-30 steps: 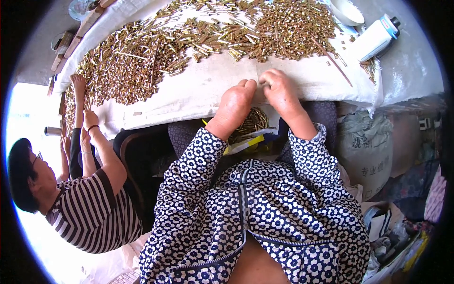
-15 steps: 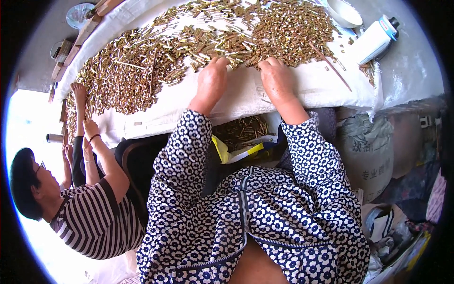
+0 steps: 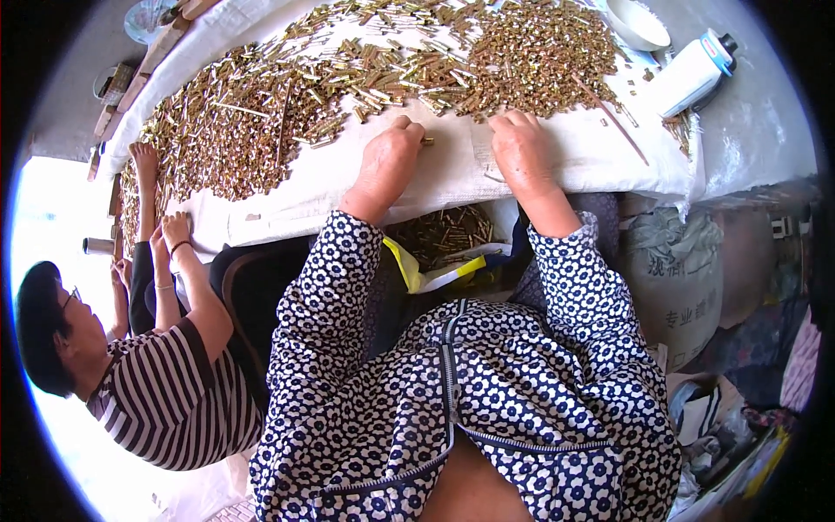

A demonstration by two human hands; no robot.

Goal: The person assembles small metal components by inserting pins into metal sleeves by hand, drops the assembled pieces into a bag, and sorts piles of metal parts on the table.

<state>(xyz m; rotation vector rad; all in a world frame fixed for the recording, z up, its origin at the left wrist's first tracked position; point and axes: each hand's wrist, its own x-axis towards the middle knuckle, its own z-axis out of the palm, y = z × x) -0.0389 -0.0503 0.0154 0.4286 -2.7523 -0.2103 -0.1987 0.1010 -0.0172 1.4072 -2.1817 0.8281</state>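
half a second ago we saw the left hand (image 3: pixel 389 163) reaching to the edge of the heap; now it has drawn back a little toward us, over bare white cloth (image 3: pixel 300 193). its fingers are curled together, seemingly clamped on one gold-coloured piece (image 3: pixel 427 141) whose end juts out to the right against the cloth. the right hand (image 3: pixel 524 150) has shifted slightly to the right, its fingertips just below the near edge of the right-hand pile (image 3: pixel 548 61). those fingers are bent downward, and we cannot tell whether they hold anything. a second ago we had both hands close together; now they stand well apart.

the piece we see at the left fingers is small, slim and shiny, though its far end is hidden. the loose pieces (image 3: pixel 404 76) in the middle are longer, straight and narrow, bright gold mixed with rusty brown, lying at all angles. to the left, the left-hand pile (image 3: pixel 230 130) looks denser, speckled brown and gold.
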